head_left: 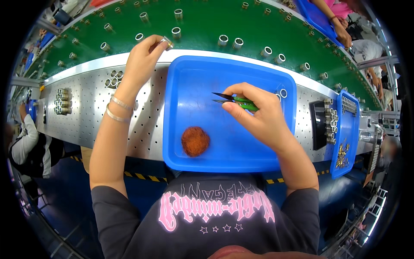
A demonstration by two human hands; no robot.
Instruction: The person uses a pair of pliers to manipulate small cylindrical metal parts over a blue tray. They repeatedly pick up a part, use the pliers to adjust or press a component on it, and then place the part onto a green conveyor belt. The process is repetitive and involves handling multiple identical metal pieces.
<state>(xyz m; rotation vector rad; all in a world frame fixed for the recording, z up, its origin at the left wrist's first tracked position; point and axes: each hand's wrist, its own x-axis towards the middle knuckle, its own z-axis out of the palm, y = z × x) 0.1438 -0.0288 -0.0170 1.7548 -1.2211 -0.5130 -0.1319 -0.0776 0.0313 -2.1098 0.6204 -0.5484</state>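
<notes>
My left hand [142,60] reaches over the near edge of the green conveyor belt [198,26], its thumb and fingers pinching a small metal sleeve [167,42]. Another metal sleeve [176,33] stands upright on the belt just beyond it. Above the blue tray [228,149], my right hand [263,114] holds green-handled thread snips [241,102], their dark blades apart and pointing left. A reddish-brown fibrous ball [195,141] lies in the tray's lower left. Two small metal rings [283,93] are at the tray's right side, partly behind my right hand.
Metal sleeves stand spaced along the belt. On the perforated metal table [146,129] are grouped sleeves [114,80] and a stack [63,102] at left. A black holder [318,125] and a second blue tray [345,146] with brass-coloured pieces stand right. Other people work across and beside the belt.
</notes>
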